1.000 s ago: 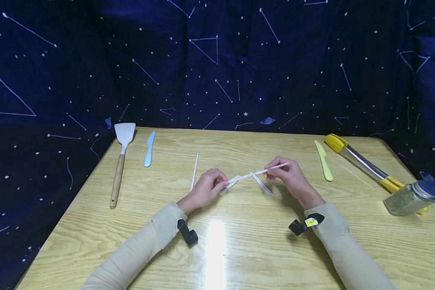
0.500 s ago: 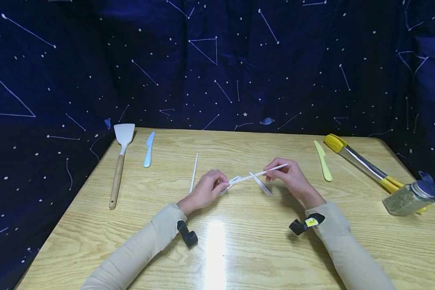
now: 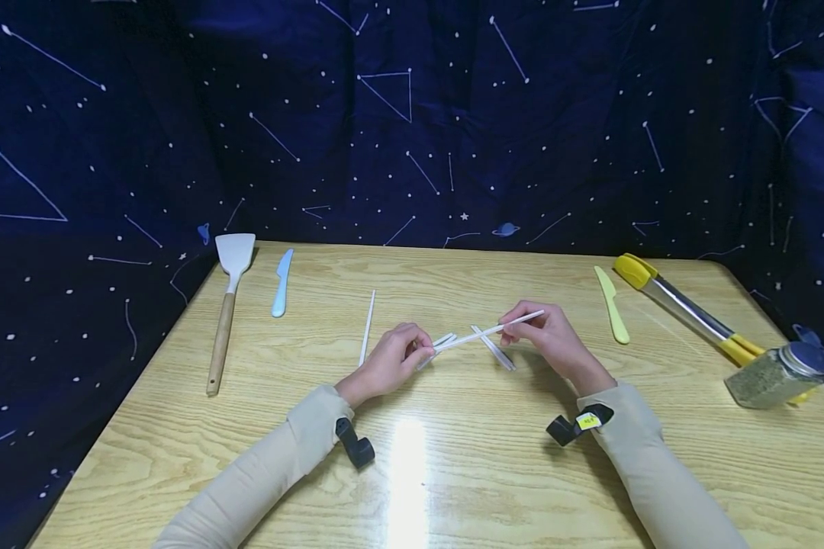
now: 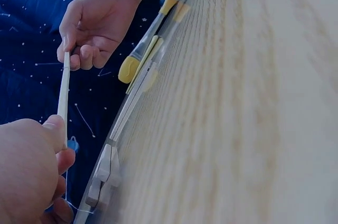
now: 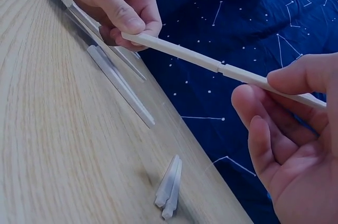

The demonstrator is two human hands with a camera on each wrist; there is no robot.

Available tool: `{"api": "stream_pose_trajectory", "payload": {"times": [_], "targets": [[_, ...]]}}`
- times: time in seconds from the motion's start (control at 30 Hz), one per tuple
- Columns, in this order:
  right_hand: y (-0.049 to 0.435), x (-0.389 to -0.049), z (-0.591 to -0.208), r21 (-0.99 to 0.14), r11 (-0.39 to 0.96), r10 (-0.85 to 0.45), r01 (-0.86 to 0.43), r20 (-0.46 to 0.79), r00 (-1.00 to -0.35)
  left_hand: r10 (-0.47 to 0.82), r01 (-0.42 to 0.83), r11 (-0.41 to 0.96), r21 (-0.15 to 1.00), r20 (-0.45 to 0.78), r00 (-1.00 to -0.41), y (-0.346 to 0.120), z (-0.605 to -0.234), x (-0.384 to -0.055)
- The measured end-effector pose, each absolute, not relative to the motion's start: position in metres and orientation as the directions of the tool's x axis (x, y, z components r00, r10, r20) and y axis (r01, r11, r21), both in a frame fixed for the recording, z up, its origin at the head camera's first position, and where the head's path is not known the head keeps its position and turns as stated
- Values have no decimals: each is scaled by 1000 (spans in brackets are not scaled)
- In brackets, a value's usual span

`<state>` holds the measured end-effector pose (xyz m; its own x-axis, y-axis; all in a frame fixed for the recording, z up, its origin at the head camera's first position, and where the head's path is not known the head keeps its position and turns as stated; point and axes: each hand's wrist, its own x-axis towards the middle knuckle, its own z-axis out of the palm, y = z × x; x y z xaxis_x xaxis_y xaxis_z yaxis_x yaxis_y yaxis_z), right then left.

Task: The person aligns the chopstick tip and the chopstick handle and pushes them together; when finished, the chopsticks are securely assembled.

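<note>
A thin white chopstick (image 3: 470,337) with a notch-like joint near its middle is held up between both hands. The left hand (image 3: 393,354) pinches its lower left end between thumb and forefinger. Nearer the other end, the right hand (image 3: 544,335) pinches it, and the tip sticks out past the fingers. In the right wrist view the joint on the chopstick (image 5: 179,53) shows as a narrow groove. Below it on the table lie two small groups of short white stick pieces, one pair (image 5: 169,187) on the right and the other pieces (image 5: 120,85) by the left hand.
Left of the left hand lies a long white stick (image 3: 367,328). Farther left are a blue knife (image 3: 282,284) and a spatula (image 3: 225,328). On the right are a yellow-green knife (image 3: 613,305), yellow-tipped tongs (image 3: 687,306) and a herb jar (image 3: 772,377) beside the tongs' handle.
The right hand and its end of the chopstick have shifted very slightly toward the left hand. Both hands keep their pinch, and the things on the table stay put.
</note>
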<state>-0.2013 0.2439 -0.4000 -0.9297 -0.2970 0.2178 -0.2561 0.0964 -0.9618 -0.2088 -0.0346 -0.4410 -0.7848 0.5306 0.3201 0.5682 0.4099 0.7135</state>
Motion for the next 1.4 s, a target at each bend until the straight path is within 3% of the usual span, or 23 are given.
{"api": "stream_pose_trajectory", "payload": {"times": [0.9, 1.2, 1.4], "targets": [[240, -200, -403, -965, 92, -347, -245, 199, -916, 551, 583, 391, 712, 326, -768, -35, -440, -208], [239, -200, -398, -951, 220, -321, -218, 140, -937, 506, 537, 415, 734, 304, -807, -35, -440, -208], [241, -199, -397, -972, 171, -279, -163, 111, -954, 479, 553, 417, 722, 342, -808, -33, -440, -209]]}}
